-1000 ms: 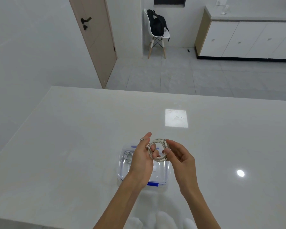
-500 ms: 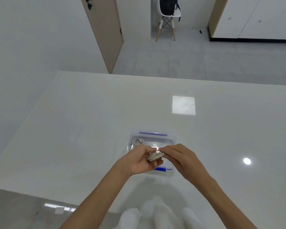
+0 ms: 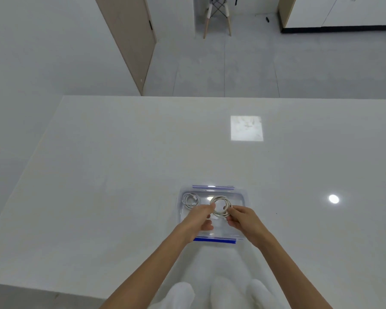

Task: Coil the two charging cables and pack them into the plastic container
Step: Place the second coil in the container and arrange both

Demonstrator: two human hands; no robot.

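**Container** (image 3: pixel 240 200): clear plastic, open, with a blue clip (image 3: pixel 214 240) on the near side and a paler one (image 3: pixel 213 187) on the far side. It stood on the worktop (image 3: pixel 120 175), near the front edge.

**Packed cable** (image 3: pixel 190 205): white, coiled small. It lay inside the container in the far-left corner.

**Held cable** (image 3: pixel 220 198): white, wound in a round ring. It was over the container's middle, just right of the packed cable and apart from it. Whether it touched the container floor could not be told.

**Left hand** (image 3: pixel 198 220): its grip pinched the ring's left side at the fingertips.

**Right hand** (image 3: pixel 243 219): its grip pinched the ring's right side, fingers curled.

**Surroundings:** a chair (image 3: pixel 218 16), a tan door (image 3: pixel 129 41) and a white cabinet (image 3: pixel 343 12) stood across the tiled floor beyond the worktop.
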